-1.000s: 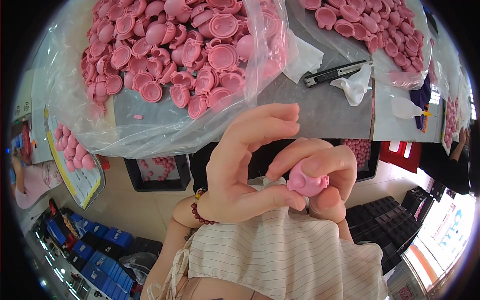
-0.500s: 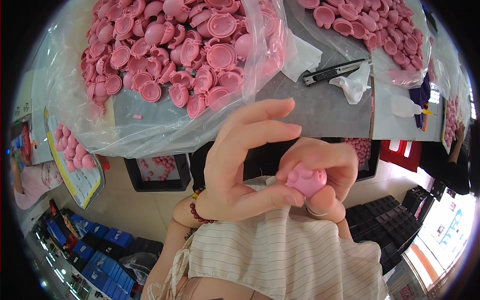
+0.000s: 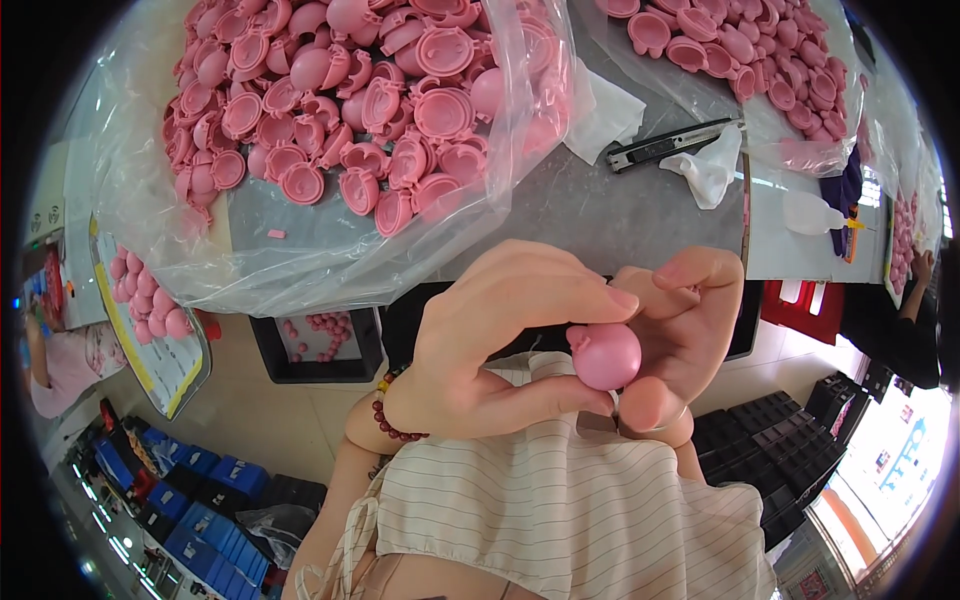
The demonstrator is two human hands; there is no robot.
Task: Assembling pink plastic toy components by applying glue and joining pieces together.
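A round pink plastic ball with a small knob on its side [image 3: 607, 358] is between my hands, just in front of my body. My left hand [image 3: 490, 340], a beaded bracelet at its wrist, has the ball between its thumb below and its fingers above. Close on the ball's right side is my right hand [image 3: 690, 320], its fingers loosely bent and its thumb apart from them; whether it touches the ball I cannot tell. Beyond my hands, many pink hinged shells [image 3: 300, 110], most of them gaping, lie heaped on a clear plastic bag [image 3: 330, 275].
A black utility knife [image 3: 665, 145] and crumpled white tissue [image 3: 707, 170] lie on the grey table [image 3: 560, 205]. Another pink heap [image 3: 740, 50] is at the far right. Pink balls [image 3: 150, 295] rest on a sheet at left. A black tray [image 3: 315, 370] is below the table edge.
The ball has turned, so its smooth side now shows. My left fingers have come down onto it, while my right fingers have loosened from around it and spread.
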